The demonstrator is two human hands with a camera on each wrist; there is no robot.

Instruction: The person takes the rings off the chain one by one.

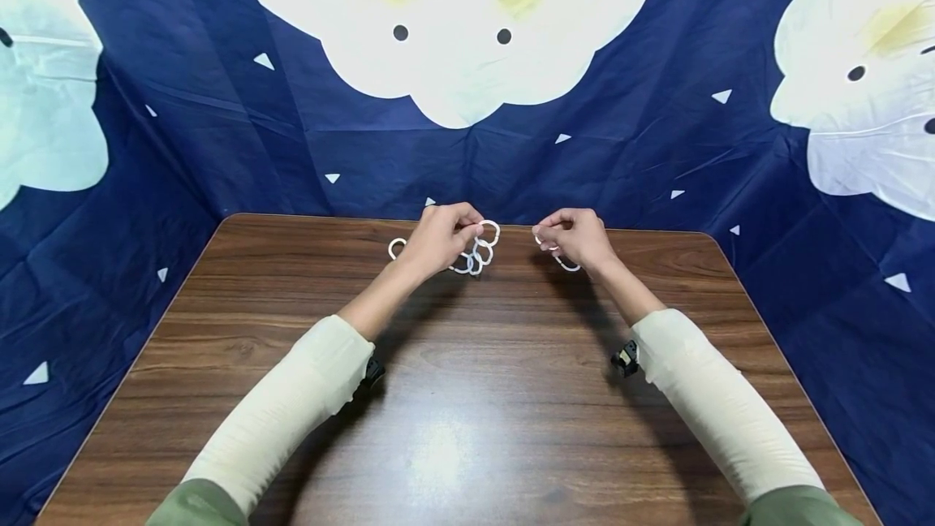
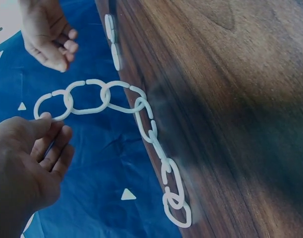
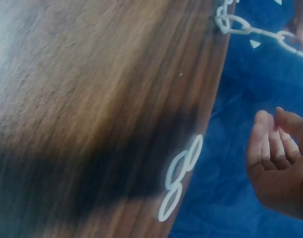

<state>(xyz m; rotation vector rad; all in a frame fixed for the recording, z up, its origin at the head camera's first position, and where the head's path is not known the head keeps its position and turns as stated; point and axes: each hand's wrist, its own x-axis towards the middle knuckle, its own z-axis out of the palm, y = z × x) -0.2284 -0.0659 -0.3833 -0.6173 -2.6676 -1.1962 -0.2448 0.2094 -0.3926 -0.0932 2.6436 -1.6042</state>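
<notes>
My left hand [image 1: 437,240] pinches the end link of a white plastic chain [image 2: 89,112] between thumb and fingers. From there the chain hangs down and runs along the table's far edge, where several links rest on the wood. In the head view the hand partly covers it. Across from it, my right hand [image 1: 577,238] hovers near the same edge with fingers loosely curled; both wrist views show nothing in its grasp. Three white links [image 3: 170,172] lie below it on the table, end to end; whether they are all joined I cannot tell.
The brown wood-grain table [image 1: 467,364] ends at the far edge, just beneath both hands. Behind it hangs a dark blue cloth [image 1: 613,161] with white clouds and small triangles. A small black device [image 1: 626,358] sits at the right wrist.
</notes>
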